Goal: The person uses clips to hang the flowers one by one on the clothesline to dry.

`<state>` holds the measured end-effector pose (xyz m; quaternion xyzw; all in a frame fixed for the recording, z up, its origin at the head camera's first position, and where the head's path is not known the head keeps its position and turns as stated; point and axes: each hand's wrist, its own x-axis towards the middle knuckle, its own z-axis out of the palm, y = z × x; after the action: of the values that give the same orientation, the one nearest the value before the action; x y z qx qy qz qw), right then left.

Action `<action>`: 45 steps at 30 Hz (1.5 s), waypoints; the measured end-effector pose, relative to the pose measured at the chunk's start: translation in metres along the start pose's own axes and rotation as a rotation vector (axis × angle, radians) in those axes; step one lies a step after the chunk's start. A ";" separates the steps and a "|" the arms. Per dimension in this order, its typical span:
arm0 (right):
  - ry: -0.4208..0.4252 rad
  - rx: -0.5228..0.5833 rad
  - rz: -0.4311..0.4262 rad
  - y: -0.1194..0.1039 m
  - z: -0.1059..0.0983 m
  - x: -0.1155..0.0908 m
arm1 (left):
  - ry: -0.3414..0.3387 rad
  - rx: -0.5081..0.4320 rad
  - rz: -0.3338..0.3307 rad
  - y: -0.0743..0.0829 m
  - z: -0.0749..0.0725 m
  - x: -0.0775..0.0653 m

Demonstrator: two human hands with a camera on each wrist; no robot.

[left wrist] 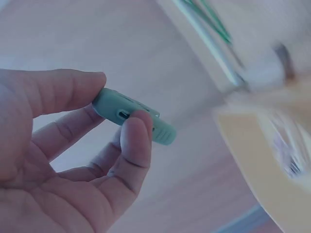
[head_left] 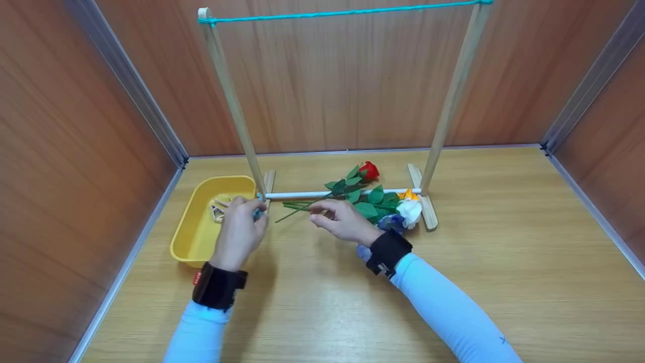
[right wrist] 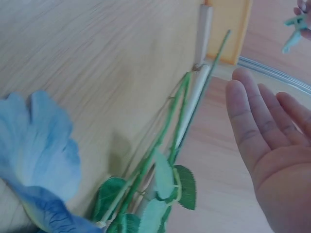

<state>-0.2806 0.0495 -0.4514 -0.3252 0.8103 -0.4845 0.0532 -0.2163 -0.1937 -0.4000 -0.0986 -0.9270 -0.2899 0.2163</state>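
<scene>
In the left wrist view, my left hand (left wrist: 73,160) pinches a teal plastic clothespin (left wrist: 127,109) between thumb and fingers. The head view puts that left hand (head_left: 239,229) beside the yellow basin's right side, near the foot of the left post. My right hand (head_left: 345,222) hovers over the stems (head_left: 297,205) of several artificial flowers and holds nothing. Its fingers (right wrist: 248,121) are extended in the right wrist view, apart from the green stems (right wrist: 150,150). A red rose (head_left: 369,171), a white flower (head_left: 409,212) and a blue flower (right wrist: 41,155) lie around it.
A yellow basin (head_left: 181,237) at the left holds small clips (head_left: 218,213). Two wooden posts (head_left: 232,96) carry a teal cord (head_left: 322,14) across the top, and a white bar (head_left: 297,195) joins them low down. Wood-grain panels (head_left: 347,80) surround the table (head_left: 322,307).
</scene>
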 end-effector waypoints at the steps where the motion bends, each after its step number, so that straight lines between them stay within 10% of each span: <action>1: 0.002 0.023 -0.008 -0.001 -0.001 -0.001 | 0.017 -0.017 0.018 0.006 0.004 -0.001; 10: -0.017 0.156 -0.038 -0.013 -0.010 -0.018 | 0.004 -0.096 0.068 0.048 0.040 -0.010; 25: 0.022 0.244 0.037 -0.005 -0.013 -0.049 | 0.015 -0.140 0.095 0.073 0.084 -0.027; 45: 0.116 0.254 0.092 0.009 -0.021 -0.070 | 0.040 0.084 0.216 0.061 0.087 -0.031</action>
<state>-0.2387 0.1082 -0.4639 -0.2497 0.7584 -0.5981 0.0691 -0.1995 -0.0952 -0.4481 -0.1828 -0.9179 -0.2277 0.2688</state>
